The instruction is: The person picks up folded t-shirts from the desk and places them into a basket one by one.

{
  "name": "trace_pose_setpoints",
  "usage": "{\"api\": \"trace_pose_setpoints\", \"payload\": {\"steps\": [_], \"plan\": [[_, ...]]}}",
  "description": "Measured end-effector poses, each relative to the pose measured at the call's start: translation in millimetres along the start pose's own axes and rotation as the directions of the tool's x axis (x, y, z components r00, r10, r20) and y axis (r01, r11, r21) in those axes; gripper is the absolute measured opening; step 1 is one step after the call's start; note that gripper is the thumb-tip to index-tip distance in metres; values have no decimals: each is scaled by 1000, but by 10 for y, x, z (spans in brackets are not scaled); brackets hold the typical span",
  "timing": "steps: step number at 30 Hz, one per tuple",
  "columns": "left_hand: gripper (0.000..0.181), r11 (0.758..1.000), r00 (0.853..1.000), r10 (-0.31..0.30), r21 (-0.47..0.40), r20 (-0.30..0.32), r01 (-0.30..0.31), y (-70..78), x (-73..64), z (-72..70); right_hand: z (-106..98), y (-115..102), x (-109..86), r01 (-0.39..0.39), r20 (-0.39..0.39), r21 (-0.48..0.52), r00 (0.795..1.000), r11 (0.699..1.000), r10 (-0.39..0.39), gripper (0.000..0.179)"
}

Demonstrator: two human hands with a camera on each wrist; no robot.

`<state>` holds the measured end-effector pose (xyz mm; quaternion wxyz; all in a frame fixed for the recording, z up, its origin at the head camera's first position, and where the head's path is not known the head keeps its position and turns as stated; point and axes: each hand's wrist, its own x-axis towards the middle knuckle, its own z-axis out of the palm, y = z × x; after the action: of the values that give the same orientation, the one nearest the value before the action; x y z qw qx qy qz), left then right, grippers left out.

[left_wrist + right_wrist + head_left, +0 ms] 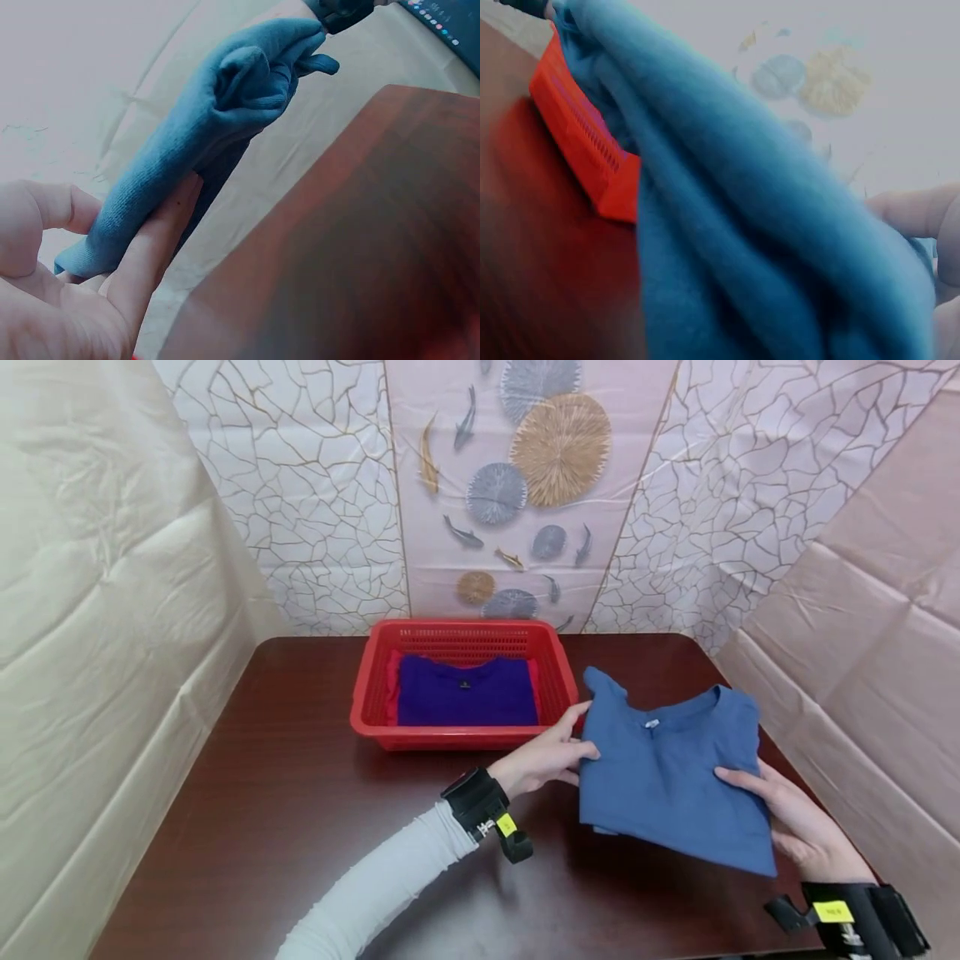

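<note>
A folded blue shirt (667, 777) is held up above the table, to the right of the basket, its neckline and small white label facing up. My left hand (551, 753) grips its left edge, thumb on top and fingers beneath. At the shirt's right edge my right hand (798, 818) pinches the cloth with the thumb on top; its other fingers are mostly hidden below. In the left wrist view the shirt (172, 142) appears edge-on between thumb and fingers. Layered folds of the shirt (742, 187) fill the right wrist view.
A red plastic basket (442, 739) stands toward the back of the dark brown table (315, 810). Inside lies a folded purple shirt (468, 697), with red cloth (392, 689) showing at its sides. Patterned and plain cloth hangings surround the table.
</note>
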<state>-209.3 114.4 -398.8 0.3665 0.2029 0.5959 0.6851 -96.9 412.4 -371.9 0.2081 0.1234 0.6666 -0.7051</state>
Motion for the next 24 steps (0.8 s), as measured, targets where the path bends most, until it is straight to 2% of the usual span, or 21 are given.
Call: {"api": "trace_pose_setpoints", "payload": {"steps": [3, 9, 15, 19, 24], "plan": [[74, 1000, 999, 16, -1, -44, -16, 84, -49, -134, 120, -143, 56, -20, -16, 28, 1000, 999, 20, 84], [78, 999, 993, 38, -30, -112, -42, 246, -193, -481, 398, -341, 263, 19, 18, 72, 1000, 997, -20, 85], [78, 998, 984, 61, -25, -169, -66, 404, -444, -916, 750, -544, 641, 130, 79, 0, 988, 992, -130, 81], [76, 997, 973, 66, -32, -222, -75, 496, -592, -1196, 984, -701, 903, 168, 120, -20, 979, 986, -165, 82], [74, 997, 955, 55, -32, -291, -67, 612, -712, -1473, 1224, -865, 1224, 186, 127, -1, 975, 983, -184, 85]]}}
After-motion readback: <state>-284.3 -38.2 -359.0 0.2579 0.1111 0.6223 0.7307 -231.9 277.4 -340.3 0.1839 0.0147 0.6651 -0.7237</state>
